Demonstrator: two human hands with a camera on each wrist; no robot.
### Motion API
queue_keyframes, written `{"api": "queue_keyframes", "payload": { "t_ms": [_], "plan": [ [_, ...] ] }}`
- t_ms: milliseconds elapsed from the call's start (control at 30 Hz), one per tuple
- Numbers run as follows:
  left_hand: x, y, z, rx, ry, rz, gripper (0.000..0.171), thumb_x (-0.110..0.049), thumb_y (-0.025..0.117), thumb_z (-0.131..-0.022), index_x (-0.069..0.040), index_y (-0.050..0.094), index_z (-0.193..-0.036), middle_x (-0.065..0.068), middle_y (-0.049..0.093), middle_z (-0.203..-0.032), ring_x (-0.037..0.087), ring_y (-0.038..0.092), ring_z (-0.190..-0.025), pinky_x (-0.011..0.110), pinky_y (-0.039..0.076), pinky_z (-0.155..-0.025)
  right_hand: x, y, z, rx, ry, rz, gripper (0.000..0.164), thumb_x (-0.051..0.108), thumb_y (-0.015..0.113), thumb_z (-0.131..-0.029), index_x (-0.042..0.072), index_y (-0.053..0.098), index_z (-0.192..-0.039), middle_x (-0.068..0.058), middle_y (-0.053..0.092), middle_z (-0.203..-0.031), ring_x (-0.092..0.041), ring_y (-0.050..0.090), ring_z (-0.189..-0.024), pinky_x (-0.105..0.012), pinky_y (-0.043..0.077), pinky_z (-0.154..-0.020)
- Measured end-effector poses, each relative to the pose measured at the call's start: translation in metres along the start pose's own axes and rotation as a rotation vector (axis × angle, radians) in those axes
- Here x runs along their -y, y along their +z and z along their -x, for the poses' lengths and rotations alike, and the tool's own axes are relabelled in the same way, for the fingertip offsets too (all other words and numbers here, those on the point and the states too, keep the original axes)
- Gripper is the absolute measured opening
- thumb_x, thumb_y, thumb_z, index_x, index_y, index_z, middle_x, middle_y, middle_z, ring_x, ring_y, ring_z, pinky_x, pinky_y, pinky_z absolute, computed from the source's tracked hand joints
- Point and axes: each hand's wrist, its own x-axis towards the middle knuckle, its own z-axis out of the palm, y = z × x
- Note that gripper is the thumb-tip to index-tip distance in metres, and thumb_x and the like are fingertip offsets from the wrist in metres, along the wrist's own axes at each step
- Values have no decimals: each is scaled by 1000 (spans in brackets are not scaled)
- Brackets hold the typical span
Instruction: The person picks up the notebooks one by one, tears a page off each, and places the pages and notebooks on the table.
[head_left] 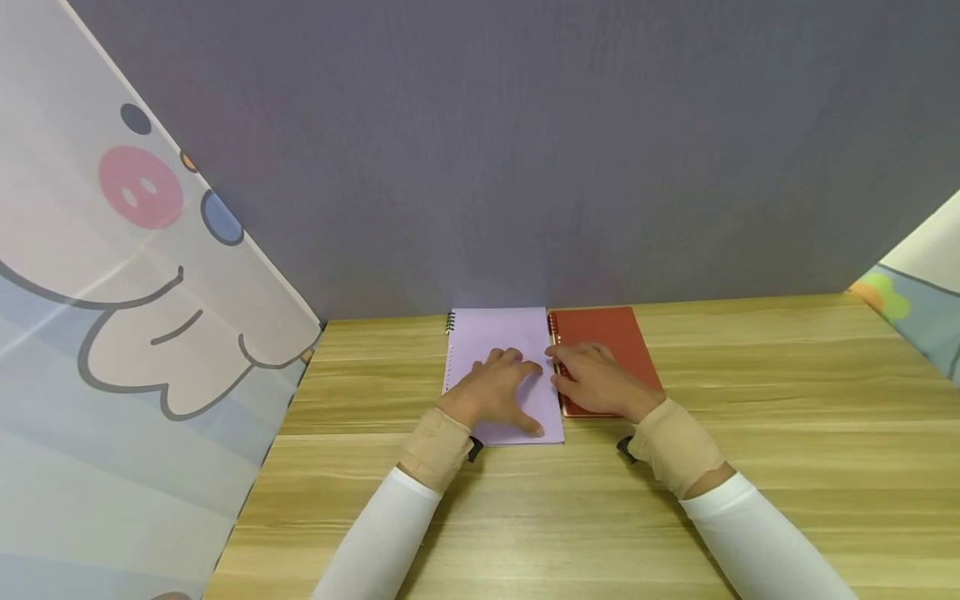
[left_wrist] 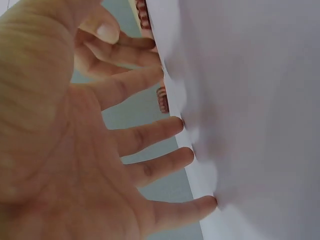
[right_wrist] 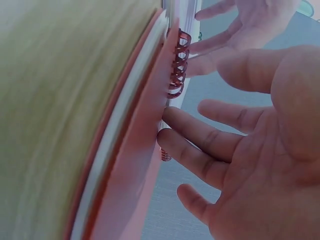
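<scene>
A lilac spiral notebook (head_left: pixel 498 327) lies on the table against the grey wall, its binding along the left edge. Just right of it, edge to edge, lies a red spiral notebook (head_left: pixel 611 329), whose red coil (right_wrist: pixel 179 65) runs down its left side. My left hand (head_left: pixel 495 392) is over the lilac notebook with fingers spread; in the left wrist view the fingertips (left_wrist: pixel 209 201) touch its surface. My right hand (head_left: pixel 600 381) is over the red notebook's left part, and fingertips (right_wrist: pixel 165 135) touch the cover near the coil. Neither hand grips anything.
The wood-grain table (head_left: pixel 780 433) extends to both sides of the notebooks. A grey wall (head_left: pixel 525 150) rises directly behind them. At the left hangs a cartoon-printed curtain (head_left: pixel 67 417), and another printed cloth (head_left: pixel 918 308) shows at the far right.
</scene>
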Motion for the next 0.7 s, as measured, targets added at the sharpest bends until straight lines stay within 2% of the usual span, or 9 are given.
{"api": "queue_keyframes", "payload": {
  "t_ms": [233,467,700],
  "plan": [
    [-12,3,2,56,8,-5,116,-81,65,-43,-31,32,-142,6,26,-145,27,22,-130,62,27,-88,-1,2,-1,-2,2,-7,43,27,49,-92,7,46,-129,-5,57,-119,-29,44,-118,-50,21,-97],
    [-17,4,2,66,9,-46,114,-78,67,-46,-30,30,-143,6,25,-146,28,22,-131,62,29,-88,0,1,0,7,-1,-29,44,28,49,-92,6,45,-130,-6,56,-120,-30,43,-119,-52,21,-96],
    [-14,2,2,84,18,-10,109,-79,65,-48,-31,33,-141,5,24,-147,27,23,-132,61,28,-90,-1,0,0,19,26,-30,46,29,49,-91,7,45,-131,-5,55,-122,-29,42,-120,-51,20,-97]
  ]
}}
